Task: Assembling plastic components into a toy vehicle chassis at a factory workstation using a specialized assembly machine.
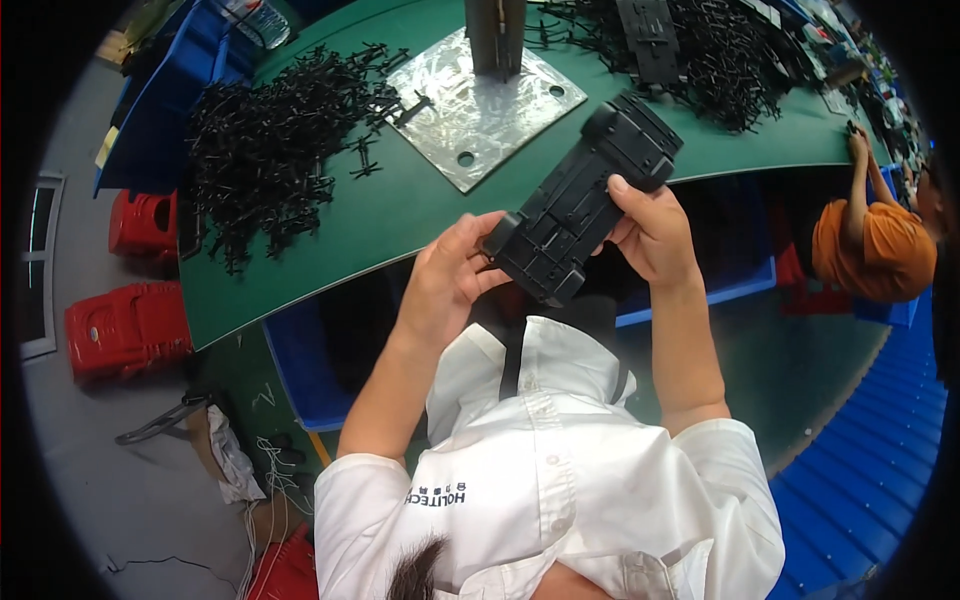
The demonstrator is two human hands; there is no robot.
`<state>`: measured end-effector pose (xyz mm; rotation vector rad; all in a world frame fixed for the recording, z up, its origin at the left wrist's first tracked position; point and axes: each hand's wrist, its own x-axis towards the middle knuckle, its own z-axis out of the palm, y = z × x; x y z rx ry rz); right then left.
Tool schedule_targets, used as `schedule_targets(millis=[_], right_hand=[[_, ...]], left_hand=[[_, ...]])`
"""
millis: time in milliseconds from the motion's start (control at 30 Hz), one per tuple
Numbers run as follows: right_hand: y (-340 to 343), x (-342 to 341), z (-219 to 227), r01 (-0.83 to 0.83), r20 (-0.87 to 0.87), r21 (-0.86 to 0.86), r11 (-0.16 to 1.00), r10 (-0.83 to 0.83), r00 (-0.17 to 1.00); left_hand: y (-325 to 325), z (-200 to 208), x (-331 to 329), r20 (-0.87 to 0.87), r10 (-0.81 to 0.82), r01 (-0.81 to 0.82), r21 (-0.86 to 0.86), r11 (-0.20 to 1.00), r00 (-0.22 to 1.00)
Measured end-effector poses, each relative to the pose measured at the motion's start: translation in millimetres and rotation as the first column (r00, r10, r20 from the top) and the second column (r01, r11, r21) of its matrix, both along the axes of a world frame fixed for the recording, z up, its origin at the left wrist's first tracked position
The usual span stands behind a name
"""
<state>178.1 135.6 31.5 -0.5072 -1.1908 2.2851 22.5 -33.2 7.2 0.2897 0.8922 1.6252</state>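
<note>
A black plastic toy car chassis (pixel 565 205) with wheel arches at its corners is held aslant in front of me, over the table's near edge. My left hand (pixel 450 275) grips its lower left end, with the thumb and fingers at the corner. At the right side my right hand (pixel 650 230) holds it, thumb on the upper face and fingers curled beneath. The undersides of both grips are partly hidden. Just beyond the chassis lies a square metal plate (pixel 440 130) with a dark upright post (pixel 495 35).
A heap of small black plastic parts (pixel 265 140) covers the left of the green table (pixel 370 225). More black parts (pixel 725 75) lie at the far right. Red stools (pixel 130 330) and a blue bin (pixel 305 370) stand below. A person in orange (pixel 870 245) sits at the right.
</note>
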Motion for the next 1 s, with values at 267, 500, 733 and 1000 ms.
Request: schedule_targets(millis=[267,500,733,1000], right_hand=[[7,-5,-1,-0.061,0.093,-0.034,0.998,0.064,0.994],[-26,13,-13,-0.037,0.022,-0.068,0.997,0.039,0.999],[-37,15,-19,0.17,0.051,-0.119,0.978,-0.165,0.985],[-40,5,-19,0.319,0.076,-0.108,0.942,-0.312,0.947]], left_hand=[[11,15,-3,0.006,-0.212,0.212,-0.081,0.974,0.977],[21,18,1,0.006,-0.065,0.065,-0.126,0.99,0.998],[39,20,3,0.035,-0.064,0.069,-0.192,0.979,0.997],[57,12,-3,0.069,-0.019,0.033,-0.213,0.976,0.997]])
